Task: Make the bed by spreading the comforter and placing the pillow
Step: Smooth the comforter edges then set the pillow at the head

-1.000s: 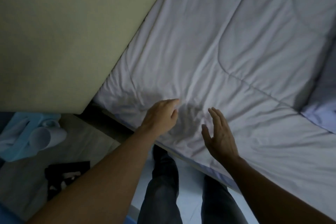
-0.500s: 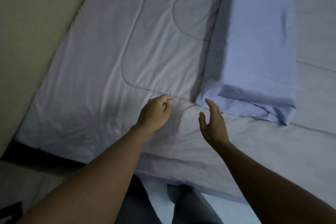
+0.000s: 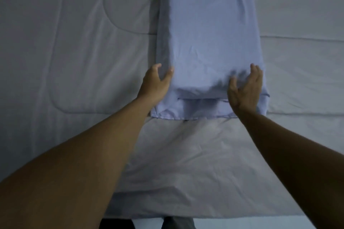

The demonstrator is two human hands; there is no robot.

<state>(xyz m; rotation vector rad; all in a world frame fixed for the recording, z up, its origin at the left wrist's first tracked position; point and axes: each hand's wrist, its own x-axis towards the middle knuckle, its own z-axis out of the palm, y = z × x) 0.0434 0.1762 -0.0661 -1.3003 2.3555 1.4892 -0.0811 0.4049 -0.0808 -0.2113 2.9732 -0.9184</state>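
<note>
A pale blue pillow (image 3: 208, 29) lies lengthwise on the white quilted comforter (image 3: 74, 52), which is spread flat over the bed. Its near end, with the loose flap of the pillowcase, points toward me. My left hand (image 3: 155, 83) is at the pillow's near left corner, fingers apart, thumb on the top face and fingers along the side. My right hand (image 3: 245, 87) rests against the near right corner, fingers spread and slightly blurred. Neither hand has closed around the pillow.
The near edge of the bed (image 3: 186, 212) runs across the bottom of the view, with my trouser legs (image 3: 176, 224) and pale floor just below it. Comforter extends left and right of the pillow.
My view swung from the bed's corner by the wall to the pillow. Both hands moved forward from the comforter and apart, reaching the pillow's two near corners.
</note>
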